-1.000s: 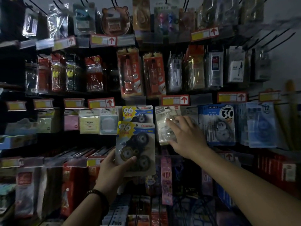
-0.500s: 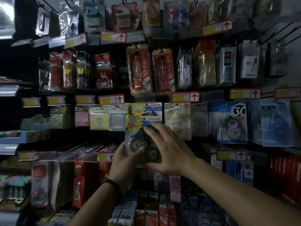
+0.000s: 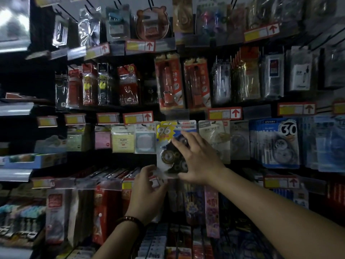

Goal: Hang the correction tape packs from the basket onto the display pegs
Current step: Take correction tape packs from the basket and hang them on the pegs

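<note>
Correction tape pack [image 3: 165, 150], left hand [image 3: 147, 189] pinching bottom, right hand [image 3: 199, 159] flat on it, dim display wall [image 3: 337, 21]

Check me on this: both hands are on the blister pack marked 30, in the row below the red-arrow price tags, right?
Not quite. The head view shows the left hand and right hand on the pack marked 96; the pack marked 30 hangs untouched further right. The rest holds.
</note>
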### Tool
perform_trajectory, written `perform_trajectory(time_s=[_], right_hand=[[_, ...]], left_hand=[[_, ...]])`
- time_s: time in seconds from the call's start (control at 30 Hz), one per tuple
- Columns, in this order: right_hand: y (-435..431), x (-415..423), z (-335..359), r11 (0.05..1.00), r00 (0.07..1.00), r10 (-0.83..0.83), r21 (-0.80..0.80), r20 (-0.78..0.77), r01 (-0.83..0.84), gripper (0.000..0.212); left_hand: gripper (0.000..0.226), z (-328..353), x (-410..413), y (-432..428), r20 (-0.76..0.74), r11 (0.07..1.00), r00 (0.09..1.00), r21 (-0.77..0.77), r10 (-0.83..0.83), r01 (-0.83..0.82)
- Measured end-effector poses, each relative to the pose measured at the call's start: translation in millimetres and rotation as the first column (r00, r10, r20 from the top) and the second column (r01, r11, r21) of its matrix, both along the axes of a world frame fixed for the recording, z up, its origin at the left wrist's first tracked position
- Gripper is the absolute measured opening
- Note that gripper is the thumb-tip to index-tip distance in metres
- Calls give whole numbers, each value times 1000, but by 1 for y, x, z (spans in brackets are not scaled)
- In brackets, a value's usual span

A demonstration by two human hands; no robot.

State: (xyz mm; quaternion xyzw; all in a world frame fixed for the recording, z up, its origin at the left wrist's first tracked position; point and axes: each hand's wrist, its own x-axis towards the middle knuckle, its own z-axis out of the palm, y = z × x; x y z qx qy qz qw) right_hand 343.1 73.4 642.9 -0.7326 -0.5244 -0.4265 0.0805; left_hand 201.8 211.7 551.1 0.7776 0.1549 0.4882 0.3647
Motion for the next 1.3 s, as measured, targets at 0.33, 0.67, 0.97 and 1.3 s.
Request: perform_trajectory(time_s=[0.33,0.67,0.97,1.3], right_hand=[[13,6,15,992,987,-129,19,99,128,116],[9,-3,23,994,994,-105,39,35,104,110],[18,-7,29,972,977,-214,-97,12,214,111],[7,-15,-3,995,994,-77,-66,-82,72,79]], left_hand=[[44,3,-9,-3,-137,996,990,93,25,-12],[31,8,-17,-14,-143,989,990,150,15,7],[33,14,-20,-13,-208,966,976,258,61,-6],[28,2,-35,-25,-301,915,937,402,176,-43]])
